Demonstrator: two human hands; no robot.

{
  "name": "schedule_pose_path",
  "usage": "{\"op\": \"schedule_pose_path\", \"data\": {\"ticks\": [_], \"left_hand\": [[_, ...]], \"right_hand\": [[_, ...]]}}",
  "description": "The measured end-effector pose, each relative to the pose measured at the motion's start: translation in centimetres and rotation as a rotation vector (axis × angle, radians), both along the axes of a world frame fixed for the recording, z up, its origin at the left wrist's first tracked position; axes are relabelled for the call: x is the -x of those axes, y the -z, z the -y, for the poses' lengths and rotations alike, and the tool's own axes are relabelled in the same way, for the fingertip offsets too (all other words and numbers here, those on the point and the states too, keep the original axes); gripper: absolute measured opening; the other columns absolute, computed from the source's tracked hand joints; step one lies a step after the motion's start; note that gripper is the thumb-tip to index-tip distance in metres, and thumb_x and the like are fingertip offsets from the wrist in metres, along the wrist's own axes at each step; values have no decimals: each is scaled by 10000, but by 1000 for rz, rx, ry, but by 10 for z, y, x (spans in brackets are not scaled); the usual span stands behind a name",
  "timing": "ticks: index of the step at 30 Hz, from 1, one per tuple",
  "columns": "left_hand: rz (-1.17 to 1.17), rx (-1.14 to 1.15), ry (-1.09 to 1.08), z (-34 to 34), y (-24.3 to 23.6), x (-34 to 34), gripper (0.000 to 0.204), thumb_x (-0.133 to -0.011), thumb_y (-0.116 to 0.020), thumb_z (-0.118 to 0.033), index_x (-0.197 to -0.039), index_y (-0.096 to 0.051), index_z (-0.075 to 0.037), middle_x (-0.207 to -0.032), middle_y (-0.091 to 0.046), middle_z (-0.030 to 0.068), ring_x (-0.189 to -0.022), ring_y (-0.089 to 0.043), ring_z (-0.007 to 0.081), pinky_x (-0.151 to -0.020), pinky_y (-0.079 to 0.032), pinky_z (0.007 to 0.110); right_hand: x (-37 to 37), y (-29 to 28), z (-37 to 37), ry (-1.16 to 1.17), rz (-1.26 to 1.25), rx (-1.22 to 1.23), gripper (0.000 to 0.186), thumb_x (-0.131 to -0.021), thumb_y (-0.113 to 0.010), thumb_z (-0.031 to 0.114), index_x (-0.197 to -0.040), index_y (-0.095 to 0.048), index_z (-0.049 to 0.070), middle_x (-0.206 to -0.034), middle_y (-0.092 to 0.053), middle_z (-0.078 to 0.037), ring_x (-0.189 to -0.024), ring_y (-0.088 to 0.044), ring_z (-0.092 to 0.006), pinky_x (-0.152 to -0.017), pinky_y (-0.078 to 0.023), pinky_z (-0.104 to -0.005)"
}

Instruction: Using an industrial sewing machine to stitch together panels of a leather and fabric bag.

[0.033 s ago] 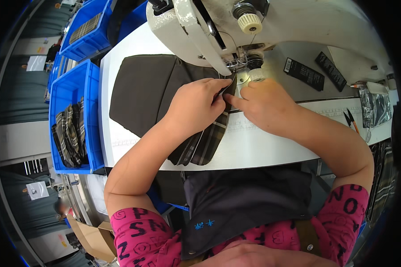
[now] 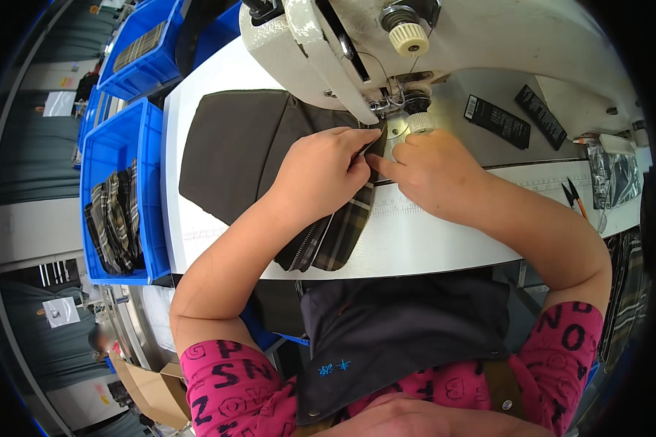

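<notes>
A dark grey-brown fabric piece (image 2: 229, 149) with a plaid part (image 2: 350, 229) and a zipper (image 2: 304, 246) lies on the sewing machine's bed. My left hand (image 2: 319, 173) is closed on its right edge, just in front of the presser foot and needle area (image 2: 386, 107). From the other side, my right hand (image 2: 439, 173) reaches the same edge, its fingers bent and one fingertip pressed against the fabric. The two hands almost meet there. Part of the fabric is hidden under my left hand and forearm.
The pale sewing machine (image 2: 503, 36) arches over the far side. Two black tags (image 2: 497, 121) and a pair of thin pointed tools (image 2: 576, 198) lie to the right, near a clear plastic bag (image 2: 612, 175). A blue bin (image 2: 153, 197) at left holds plaid pieces (image 2: 113, 218).
</notes>
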State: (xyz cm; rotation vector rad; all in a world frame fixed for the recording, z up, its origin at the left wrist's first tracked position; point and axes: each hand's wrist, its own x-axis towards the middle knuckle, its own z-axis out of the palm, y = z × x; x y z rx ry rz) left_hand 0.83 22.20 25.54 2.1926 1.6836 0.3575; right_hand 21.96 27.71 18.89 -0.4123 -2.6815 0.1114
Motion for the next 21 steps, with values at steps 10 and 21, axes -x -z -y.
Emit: {"op": "schedule_pose_path", "data": {"ticks": [10, 21], "left_hand": [[-66, 23, 57, 0, 4, 0, 371, -865, -674, -72, -1228, -738, -39, -1109, -734, 154, -985, -707, 324, -849, -570, 416], [-111, -392, 201, 9, 37, 11, 541, -779, -704, 7, -1310, -717, -94, -1322, -674, 13, -1139, -632, 259, -948, -574, 364]], "right_hand": [[1, -1, 1, -33, -3, 28, 365, -757, -718, 106, -1122, -727, 89, -786, -569, -22, -784, -617, -220, -640, -484, -389], [-5, -11, 2, -54, 69, 95, 269, -826, -701, 123, -1088, -735, 69, -792, -634, -38, -829, -653, -230, -723, -513, -388]]}}
